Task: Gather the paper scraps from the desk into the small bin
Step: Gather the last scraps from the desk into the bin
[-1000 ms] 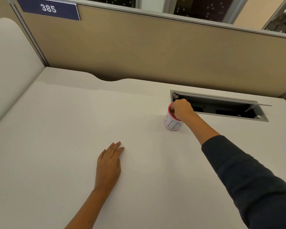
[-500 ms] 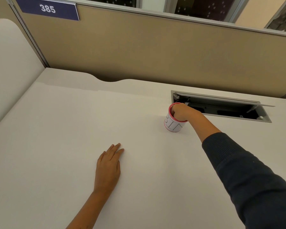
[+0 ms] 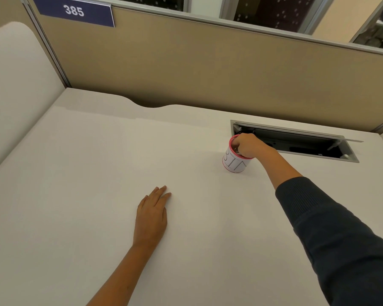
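Bin (image 3: 234,161) stood upright on the desk (image 3: 75,195) right of the frame's centre, a small white cylinder with a red rim and thin grey letters on its side, just in front of the left end of a cable hatch (image 3: 296,142) sunk into the desktop. Over its mouth hung the right hand (image 3: 249,145), reaching in from the lower right on an arm in a dark sleeve (image 3: 341,239) pushed up to mid-forearm. That hand's fingers were curled down into the opening and hid most of the rim; whether they pinched a scrap or were only bunched could not be told, for the fingertips were out of sight inside the bin. Something pale showed within the bin beside the fingers, too small to make out. No scrap lay in view on the desk itself. The left hand (image 3: 152,215) lay flat on the desktop at lower centre, palm down, fingers straight and close together, pointing toward the upper right, holding nothing and well apart from the bin. The hatch's lid stood partly raised, dark space beneath it. Behind the desk ran a tan partition (image 3: 208,69), and at the upper left of the frame a blue sign (image 3: 74,11) read 385. A pale rounded panel (image 3: 16,69) closed the left side.
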